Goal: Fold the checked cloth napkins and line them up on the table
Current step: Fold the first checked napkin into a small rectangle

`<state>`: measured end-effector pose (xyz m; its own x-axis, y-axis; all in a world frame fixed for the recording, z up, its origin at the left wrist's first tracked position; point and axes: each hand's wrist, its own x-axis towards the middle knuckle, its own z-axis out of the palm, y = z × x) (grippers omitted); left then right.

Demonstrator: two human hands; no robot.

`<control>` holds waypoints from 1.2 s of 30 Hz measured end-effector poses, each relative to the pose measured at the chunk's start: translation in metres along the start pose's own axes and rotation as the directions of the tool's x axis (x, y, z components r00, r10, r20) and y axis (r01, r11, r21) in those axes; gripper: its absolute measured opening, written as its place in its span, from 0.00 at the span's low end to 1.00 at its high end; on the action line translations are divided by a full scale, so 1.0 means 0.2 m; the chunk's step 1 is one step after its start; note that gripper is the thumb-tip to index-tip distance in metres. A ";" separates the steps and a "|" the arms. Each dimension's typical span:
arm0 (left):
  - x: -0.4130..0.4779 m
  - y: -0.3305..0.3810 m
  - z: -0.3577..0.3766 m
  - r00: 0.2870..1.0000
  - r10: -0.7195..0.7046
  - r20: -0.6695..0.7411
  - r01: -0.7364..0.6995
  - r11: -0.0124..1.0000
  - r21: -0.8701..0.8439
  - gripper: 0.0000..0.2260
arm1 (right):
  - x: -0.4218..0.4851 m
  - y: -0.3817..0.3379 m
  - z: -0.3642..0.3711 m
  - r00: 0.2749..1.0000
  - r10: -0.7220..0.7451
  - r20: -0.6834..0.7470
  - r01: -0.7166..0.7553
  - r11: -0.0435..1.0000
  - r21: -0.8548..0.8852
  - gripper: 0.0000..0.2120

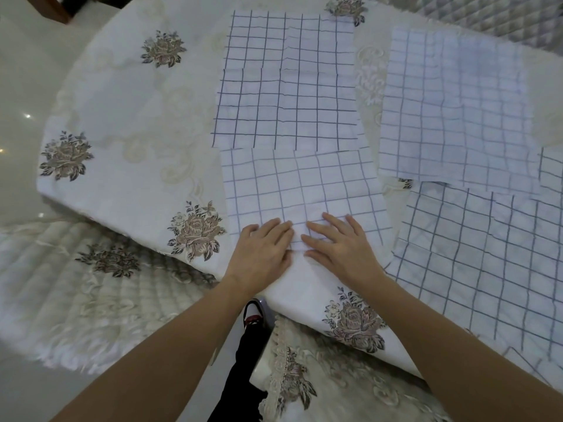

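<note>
Two flat hands (262, 248) (338, 242) on seemingly creased napkin (304, 184)

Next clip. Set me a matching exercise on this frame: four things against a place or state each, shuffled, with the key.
Things
1. near napkin
2. far middle napkin
3. far right napkin
4. shoe

Places or states
A. on the floor, below the edge of the table
B. palest grid lines, untouched
C. pressed by the left hand and right hand, fingers flat
D. directly beyond the pressed one, dark grid lines

Pairs: 1-C, 2-D, 3-B, 4-A
</note>
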<state>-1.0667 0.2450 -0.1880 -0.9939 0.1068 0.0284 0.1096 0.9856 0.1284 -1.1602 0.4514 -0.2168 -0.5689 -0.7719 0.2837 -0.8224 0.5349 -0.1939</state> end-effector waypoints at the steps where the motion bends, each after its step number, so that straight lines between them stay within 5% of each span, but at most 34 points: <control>1: 0.00 0.00 0.00 1.000 -0.006 -0.011 0.006 1.000 -0.008 0.19 | 0.00 0.00 0.01 1.000 0.012 -0.025 -0.011 1.000 0.009 0.13; 13: -0.01 0.02 -0.04 0.987 -0.158 0.018 0.159 0.967 -0.200 0.19 | 0.03 -0.07 -0.05 0.980 0.198 0.031 -0.200 0.955 0.219 0.16; 17: -0.06 -0.03 -0.14 0.996 -0.086 -0.004 0.081 0.954 -0.288 0.17 | -0.03 -0.06 -0.07 0.975 0.138 0.172 -0.157 0.983 0.099 0.28; 24: -0.35 -0.27 -0.33 0.986 0.161 0.043 -0.139 0.939 -0.316 0.21 | -0.21 -0.14 -0.17 0.952 0.126 0.280 -0.159 0.982 0.097 0.34; 29: -0.50 -0.49 -0.42 0.942 0.153 0.298 -0.031 0.925 -0.378 0.19 | -0.25 -0.32 -0.32 0.850 0.238 0.471 -0.374 0.901 0.220 0.24; 36: -0.67 -0.66 -0.66 0.918 0.189 0.350 0.024 0.853 -0.522 0.14 | -0.25 -0.66 -0.56 0.769 0.358 0.530 -0.525 0.826 0.204 0.18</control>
<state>-0.9465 0.0826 -0.0790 -0.8962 0.3297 -0.2968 0.0773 0.7749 0.6274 -1.0221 0.4580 -0.1011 -0.7328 -0.5843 -0.3486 -0.3812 0.7770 -0.5009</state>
